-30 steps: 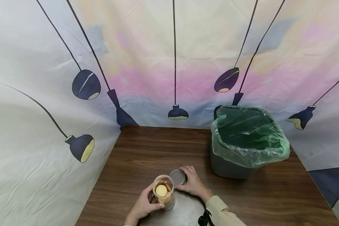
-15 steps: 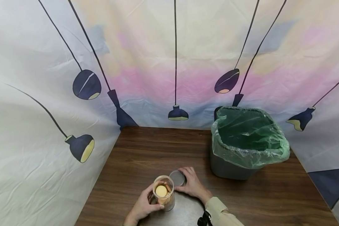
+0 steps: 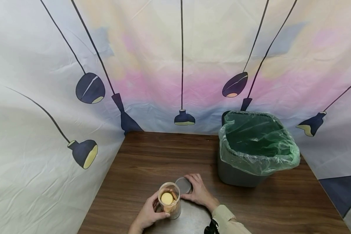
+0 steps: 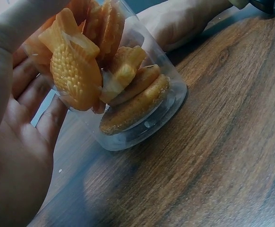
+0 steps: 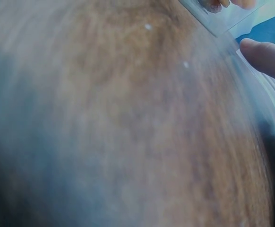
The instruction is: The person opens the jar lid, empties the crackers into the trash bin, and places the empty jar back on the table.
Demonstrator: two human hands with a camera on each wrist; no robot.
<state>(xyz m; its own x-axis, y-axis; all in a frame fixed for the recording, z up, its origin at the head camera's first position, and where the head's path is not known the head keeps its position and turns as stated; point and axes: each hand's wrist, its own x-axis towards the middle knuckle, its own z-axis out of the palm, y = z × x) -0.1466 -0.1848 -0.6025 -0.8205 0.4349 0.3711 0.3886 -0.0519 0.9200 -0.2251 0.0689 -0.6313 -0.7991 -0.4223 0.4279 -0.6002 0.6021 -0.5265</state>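
My left hand [image 3: 148, 212] grips a clear round jar [image 3: 175, 211] from the left, thumb at the front. The jar stands on the table with its mouth uncovered. Inside, a pale round cookie [image 3: 167, 198] shows on top; through the wall in the left wrist view I see a fish-shaped pastry [image 4: 76, 78] and round golden biscuits [image 4: 135, 106] at the bottom. Just right of the jar, my right hand [image 3: 201, 194] holds a clear round lid [image 3: 183, 185] by its edge between thumb and fingers. Only its thumb [image 5: 267, 59] and some fingertips show in the right wrist view.
A dark bin [image 3: 241, 172] lined with a green plastic bag [image 3: 260, 162] stands at the table's back right. The brown wooden table [image 3: 163, 156] meets a cloth backdrop [image 3: 152, 65] printed with lamps. Small white specks dot the wood near the jar.
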